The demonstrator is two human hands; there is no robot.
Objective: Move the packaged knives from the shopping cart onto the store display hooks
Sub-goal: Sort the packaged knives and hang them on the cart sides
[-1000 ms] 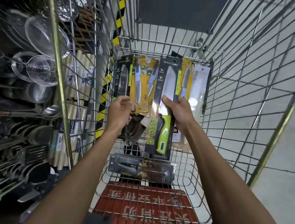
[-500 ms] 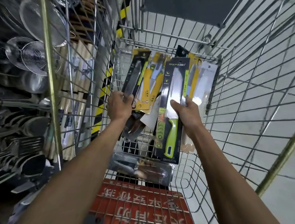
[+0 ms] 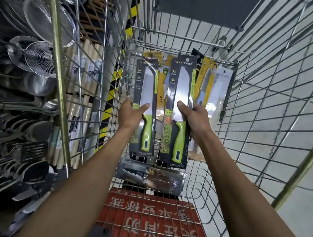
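Observation:
Both hands reach into the wire shopping cart [image 3: 262, 100]. My left hand [image 3: 131, 114] grips a black-carded knife with a green handle [image 3: 146, 91], held upright. My right hand [image 3: 193, 119] grips a second, matching green-handled packaged knife [image 3: 180, 94] beside it. Behind them, more packaged knives on yellow cards [image 3: 205, 81] and a clear-packed one [image 3: 220, 86] lean against the cart's far end. A serrated knife in clear packaging [image 3: 151, 176] lies flat on the cart floor, nearer me.
Left of the cart, store shelving holds hanging wire strainers [image 3: 38, 58], metal bowls, ladles and spatulas [image 3: 17, 163], plus rolling pins [image 3: 82, 94]. A red child-seat flap with white characters [image 3: 151, 217] lies at the cart's near end. Grey tiled floor shows on the right.
My left hand has lifted a green-handled packaged knife upright out of the pile. The right hand's knife has risen slightly, and the two packs now stand side by side.

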